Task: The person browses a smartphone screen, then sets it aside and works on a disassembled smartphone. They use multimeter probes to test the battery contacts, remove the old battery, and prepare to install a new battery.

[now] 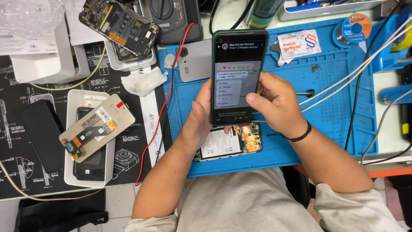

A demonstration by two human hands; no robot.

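Both hands, left hand [198, 122] and right hand [274, 105], grip a lit smartphone [238, 73] upright, while the opened phone [229, 141] below on the blue mat [334, 116] probably waits unfinished.

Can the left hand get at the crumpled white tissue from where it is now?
Probably not right away: the left hand is occupied holding the lit phone. The path to the tissue looks open apart from a red wire.
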